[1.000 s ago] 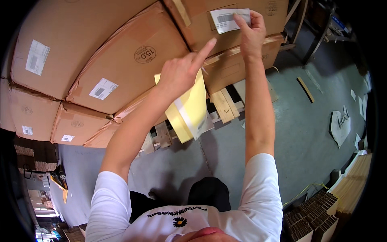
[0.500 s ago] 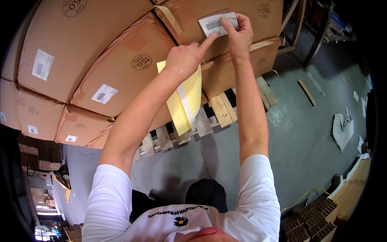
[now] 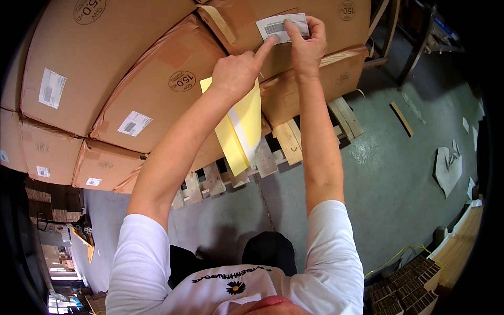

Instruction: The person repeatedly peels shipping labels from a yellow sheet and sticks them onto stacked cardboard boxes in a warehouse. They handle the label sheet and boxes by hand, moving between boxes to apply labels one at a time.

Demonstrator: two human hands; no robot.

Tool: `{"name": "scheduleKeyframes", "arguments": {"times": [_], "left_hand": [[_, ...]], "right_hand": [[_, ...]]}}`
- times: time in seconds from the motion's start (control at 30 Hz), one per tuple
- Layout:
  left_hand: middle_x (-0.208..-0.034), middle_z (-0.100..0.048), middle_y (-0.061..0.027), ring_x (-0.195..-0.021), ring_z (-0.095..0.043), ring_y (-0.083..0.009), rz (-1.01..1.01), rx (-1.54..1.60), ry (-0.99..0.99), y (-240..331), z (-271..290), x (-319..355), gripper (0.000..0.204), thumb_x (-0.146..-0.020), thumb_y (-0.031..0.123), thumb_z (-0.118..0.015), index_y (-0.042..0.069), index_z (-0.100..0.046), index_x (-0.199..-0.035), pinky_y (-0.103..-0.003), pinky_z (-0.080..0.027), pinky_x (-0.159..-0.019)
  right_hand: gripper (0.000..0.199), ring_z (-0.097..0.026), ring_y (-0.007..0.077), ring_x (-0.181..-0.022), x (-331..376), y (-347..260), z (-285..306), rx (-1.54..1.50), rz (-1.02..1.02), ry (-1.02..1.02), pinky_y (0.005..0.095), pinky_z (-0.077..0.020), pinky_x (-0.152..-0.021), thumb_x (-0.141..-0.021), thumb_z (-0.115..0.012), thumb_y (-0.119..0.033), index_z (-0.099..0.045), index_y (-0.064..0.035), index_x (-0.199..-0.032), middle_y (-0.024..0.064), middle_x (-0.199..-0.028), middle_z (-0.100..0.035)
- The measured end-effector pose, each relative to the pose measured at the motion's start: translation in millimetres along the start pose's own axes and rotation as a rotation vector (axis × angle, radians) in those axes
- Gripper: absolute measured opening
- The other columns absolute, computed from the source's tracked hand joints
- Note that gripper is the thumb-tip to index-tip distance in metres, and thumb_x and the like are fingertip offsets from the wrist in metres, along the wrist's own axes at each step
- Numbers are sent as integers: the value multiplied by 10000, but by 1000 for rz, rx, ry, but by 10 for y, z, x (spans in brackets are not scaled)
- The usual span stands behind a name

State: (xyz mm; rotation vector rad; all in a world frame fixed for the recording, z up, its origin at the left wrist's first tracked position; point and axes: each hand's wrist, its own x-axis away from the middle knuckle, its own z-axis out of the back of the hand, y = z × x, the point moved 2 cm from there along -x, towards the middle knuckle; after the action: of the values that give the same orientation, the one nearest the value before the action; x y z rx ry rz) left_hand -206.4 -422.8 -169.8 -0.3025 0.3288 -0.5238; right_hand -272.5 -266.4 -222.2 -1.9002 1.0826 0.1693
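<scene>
A white barcode label (image 3: 282,27) is at the front face of an upper cardboard carton (image 3: 247,18). My right hand (image 3: 310,46) grips the label's right end, its thumb lying on the printed side and its other fingers curled at the edge. With its index finger stretched out, my left hand (image 3: 236,73) touches the label's lower edge. The other fingers of that hand are folded over a yellow backing sheet (image 3: 231,139) with a pale strip, which hangs down below the wrist. Whether the label is stuck along its whole surface I cannot tell.
Stacked cartons (image 3: 157,89) with white labels fill the left, standing on a wooden pallet (image 3: 212,178). On the grey floor to the right lie a wood strip (image 3: 401,119) and a torn white sheet (image 3: 448,169). Bundled brown cardboard (image 3: 404,289) sits at the lower right.
The label and my right hand have shifted slightly left, and the label looks straighter against the carton. My left index fingertip has moved a little left and up along its lower edge.
</scene>
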Motion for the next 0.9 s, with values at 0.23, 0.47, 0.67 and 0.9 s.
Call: {"name": "scheduleKeyframes", "arguments": {"times": [0.23, 0.47, 0.67, 0.9], "left_hand": [[-876, -694, -130, -712, -710, -326, 49, -43, -6, 56, 17, -54, 849, -842, 61, -589, 279, -221, -1576, -450, -572, -584], [-853, -694, -110, -721, -696, -328, -1, -85, 154, 18, -109, -61, 824, -821, 32, -556, 273, -290, -1562, -457, -553, -571], [-879, -709, -155, -735, -703, -341, 12, -89, 106, 27, -88, -80, 727, -858, 68, -522, 213, -327, -1544, -476, -568, -638], [-896, -713, -141, -740, -698, -362, 39, -28, 127, -2, -105, 3, 664, -883, 92, -515, 256, -359, -1508, -493, -557, -630]], "right_hand": [[338, -605, 98, -821, -18, 37, -24, 99, 75, 17, 256, -514, -750, -793, -833, -107, -613, -29, -1038, 17, -931, -666], [352, -628, 314, -1026, -61, -142, -27, 502, 238, -5, 416, -476, -893, -814, -761, -185, -595, -30, -1083, 161, -1082, -639], [436, -661, 315, -816, -261, -128, 373, 695, 29, 129, 423, -517, -710, -882, -716, -374, -588, 2, -1061, 177, -946, -669], [861, -707, 282, -762, -295, 70, 33, -463, -716, -135, 361, -594, -662, -935, -320, -770, -599, 32, -1078, 190, -956, -717]]}}
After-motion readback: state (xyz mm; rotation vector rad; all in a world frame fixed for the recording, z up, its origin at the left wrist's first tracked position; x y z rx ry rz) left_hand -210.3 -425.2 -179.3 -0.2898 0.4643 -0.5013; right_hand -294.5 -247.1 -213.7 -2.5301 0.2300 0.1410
